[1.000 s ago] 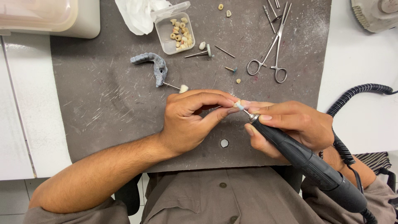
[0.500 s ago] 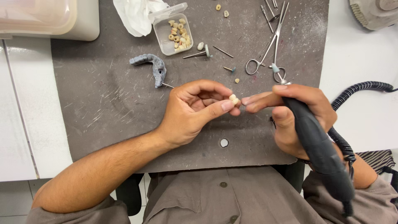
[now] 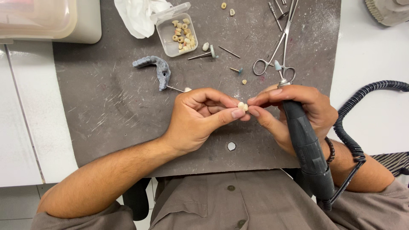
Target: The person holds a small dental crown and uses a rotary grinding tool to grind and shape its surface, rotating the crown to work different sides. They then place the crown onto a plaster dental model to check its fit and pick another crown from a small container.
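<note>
Inspection of small tooth crown point(image 3: 243, 106), pinched between fingers of left hand point(image 3: 200, 119) and right hand point(image 3: 294, 115), grey handpiece point(image 3: 304, 145) palmed; regrip before grinding.

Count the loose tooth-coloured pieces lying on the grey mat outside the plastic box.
4: two at the mat's top edge, one just right of the clear box, one below the forceps. The hands may hide others.
</note>
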